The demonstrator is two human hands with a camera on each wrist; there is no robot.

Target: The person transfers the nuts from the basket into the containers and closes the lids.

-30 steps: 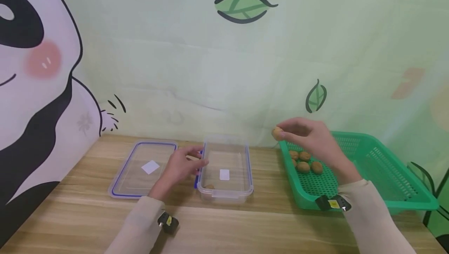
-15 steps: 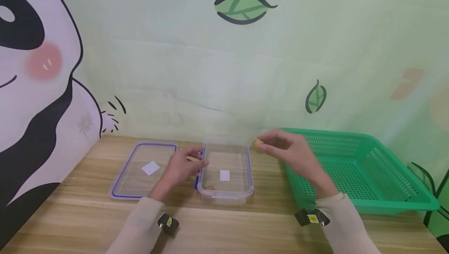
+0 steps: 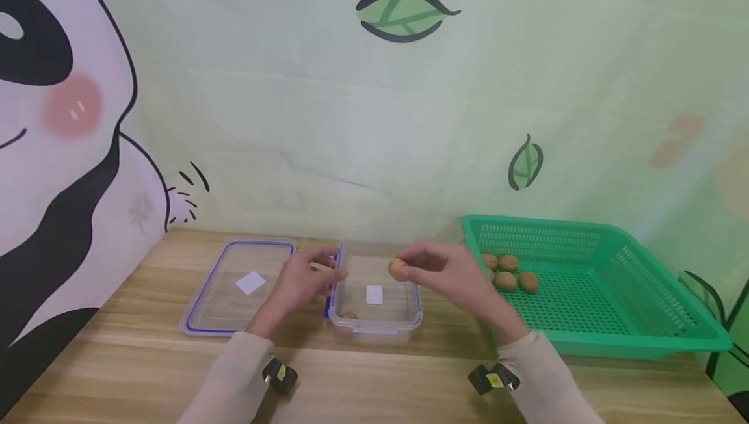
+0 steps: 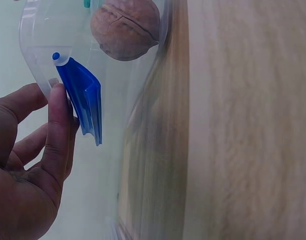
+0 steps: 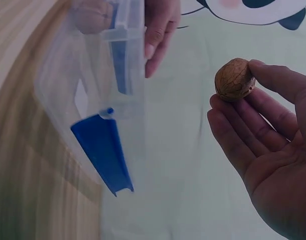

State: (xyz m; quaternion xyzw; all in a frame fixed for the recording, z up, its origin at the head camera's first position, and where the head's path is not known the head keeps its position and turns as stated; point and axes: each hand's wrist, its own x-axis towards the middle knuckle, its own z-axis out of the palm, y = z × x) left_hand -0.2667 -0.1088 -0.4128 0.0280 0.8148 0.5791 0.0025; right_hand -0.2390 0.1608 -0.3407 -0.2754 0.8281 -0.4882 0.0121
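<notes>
My right hand pinches a walnut between thumb and fingertips, above the right side of a clear plastic food box. In the right wrist view that walnut is held apart from the box. At the box's left rim is my left hand; in the left wrist view its thumb and fingers pinch the rim beside a blue clip that hangs down. One walnut lies inside the box at the near left corner. A white label shows in the box.
A clear lid with a blue seal lies flat on the wooden table, left of the box. To the right stands a green basket with several walnuts at its left end. A printed cloth hangs behind.
My right hand has carried the walnut left and down, from over the green basket's left edge to over the food box. My left hand stays at the box rim.
</notes>
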